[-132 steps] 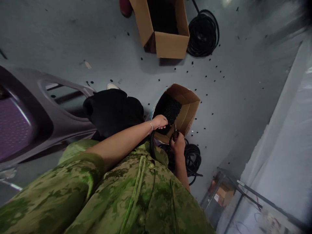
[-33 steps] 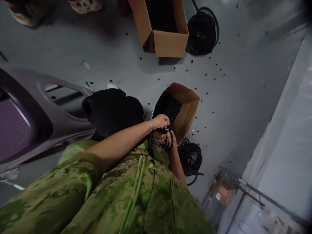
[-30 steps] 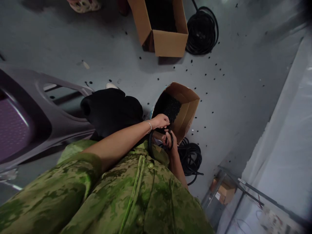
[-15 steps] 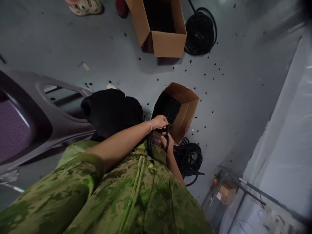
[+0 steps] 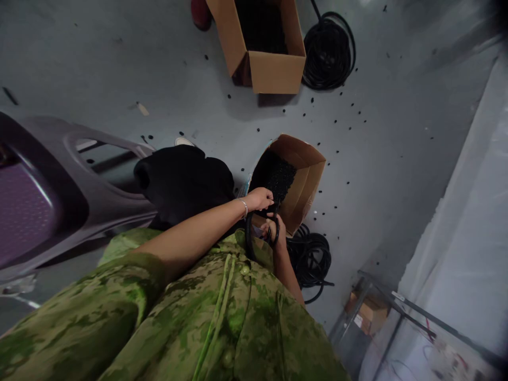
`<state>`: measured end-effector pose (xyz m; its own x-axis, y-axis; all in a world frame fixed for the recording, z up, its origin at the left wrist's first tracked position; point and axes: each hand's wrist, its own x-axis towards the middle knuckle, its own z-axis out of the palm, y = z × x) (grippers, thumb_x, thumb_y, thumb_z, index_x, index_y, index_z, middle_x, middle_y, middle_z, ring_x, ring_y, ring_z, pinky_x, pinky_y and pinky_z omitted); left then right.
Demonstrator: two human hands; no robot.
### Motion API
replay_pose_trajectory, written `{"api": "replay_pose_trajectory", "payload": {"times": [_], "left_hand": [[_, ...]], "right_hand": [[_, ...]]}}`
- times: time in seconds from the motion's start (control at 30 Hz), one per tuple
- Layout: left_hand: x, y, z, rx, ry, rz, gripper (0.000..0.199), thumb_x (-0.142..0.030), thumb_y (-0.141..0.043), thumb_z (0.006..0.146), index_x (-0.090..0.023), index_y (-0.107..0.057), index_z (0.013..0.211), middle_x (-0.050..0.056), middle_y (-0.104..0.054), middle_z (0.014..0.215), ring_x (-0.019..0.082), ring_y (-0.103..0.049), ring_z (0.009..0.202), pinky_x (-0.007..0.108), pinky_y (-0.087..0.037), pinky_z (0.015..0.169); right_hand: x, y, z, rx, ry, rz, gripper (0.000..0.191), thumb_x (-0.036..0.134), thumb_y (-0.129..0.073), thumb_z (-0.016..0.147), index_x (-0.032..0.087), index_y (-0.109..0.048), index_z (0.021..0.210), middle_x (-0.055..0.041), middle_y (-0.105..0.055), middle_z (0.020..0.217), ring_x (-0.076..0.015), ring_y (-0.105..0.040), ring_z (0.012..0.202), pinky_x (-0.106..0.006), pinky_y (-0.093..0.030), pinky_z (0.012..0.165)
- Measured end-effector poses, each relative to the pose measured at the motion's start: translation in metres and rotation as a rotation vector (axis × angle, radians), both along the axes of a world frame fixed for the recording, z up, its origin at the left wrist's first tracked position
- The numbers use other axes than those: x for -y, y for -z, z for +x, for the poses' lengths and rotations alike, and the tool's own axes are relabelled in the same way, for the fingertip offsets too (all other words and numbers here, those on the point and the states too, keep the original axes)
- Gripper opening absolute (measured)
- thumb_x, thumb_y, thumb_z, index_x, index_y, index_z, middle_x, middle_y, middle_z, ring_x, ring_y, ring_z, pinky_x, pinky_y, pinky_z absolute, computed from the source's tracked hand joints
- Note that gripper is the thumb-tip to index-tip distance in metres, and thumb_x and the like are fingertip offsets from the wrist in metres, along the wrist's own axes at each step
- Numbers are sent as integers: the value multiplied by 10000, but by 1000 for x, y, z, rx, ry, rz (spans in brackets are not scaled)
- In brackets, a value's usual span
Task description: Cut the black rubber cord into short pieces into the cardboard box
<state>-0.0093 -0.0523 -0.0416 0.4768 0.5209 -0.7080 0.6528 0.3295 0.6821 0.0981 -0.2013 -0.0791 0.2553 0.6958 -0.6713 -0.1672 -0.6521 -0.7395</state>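
My left hand (image 5: pixel 259 199), with a bracelet at the wrist, is closed in a pinch over the near edge of an open cardboard box (image 5: pixel 311 182). What its fingertips hold is too small to make out. Just below it, my right hand (image 5: pixel 281 233) is closed around a black hose (image 5: pixel 248 235), which loops in front of my camouflage shirt. Many small black pieces (image 5: pixel 282 177) fill the far left part of the box. A pale patch shows between the hose and my right hand, unclear in kind.
Behind my right forearm lies a coil of black hose (image 5: pixel 311 259). A second cardboard box (image 5: pixel 277 73) and another hose coil (image 5: pixel 329 53) are farther off. Small black bits dot the floor. A grey-purple chair (image 5: pixel 51 196) stands left; a metal frame (image 5: pixel 413 320) is at lower right.
Near my right hand the hose loop has shifted slightly right, and that hand has turned a little. My left hand stays at the box edge. The whole view has drifted slightly.
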Motion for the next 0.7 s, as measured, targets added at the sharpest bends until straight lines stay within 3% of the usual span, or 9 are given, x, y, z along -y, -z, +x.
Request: {"api": "replay_pose_trajectory", "payload": {"times": [0.17,0.27,0.5,0.7], "left_hand": [[-2,2,-1,111,-8,-8,51,-177,-659,812,-149,-699,824,-37,-572,570,59,-436,418,172,-322,446],[-4,2,-1,134,-22,-16,61,-201,-678,791,-149,-702,812,-36,-573,568,61,-437,420,172,-322,447],[-6,3,0,60,13,31,82,-174,-626,833,-158,-706,846,-30,-596,592,70,-458,437,183,-333,473],[-7,3,1,-34,70,156,129,-204,-629,847,-194,-741,910,-4,-679,689,111,-542,584,199,-347,548]], "right_hand": [[-14,-1,11,-36,8,26,418,456,-726,725,226,-550,1027,52,-655,627,-103,-576,434,-164,-397,379],[-14,2,12,29,-11,60,389,467,-710,744,227,-551,1005,64,-633,611,-93,-546,408,-163,-381,371],[1,11,1,184,-39,90,331,447,-642,795,212,-570,1016,89,-564,514,-82,-446,346,-177,-354,372],[2,16,-1,213,-32,78,304,412,-640,770,224,-556,994,115,-530,499,-77,-440,350,-168,-358,384]]}}
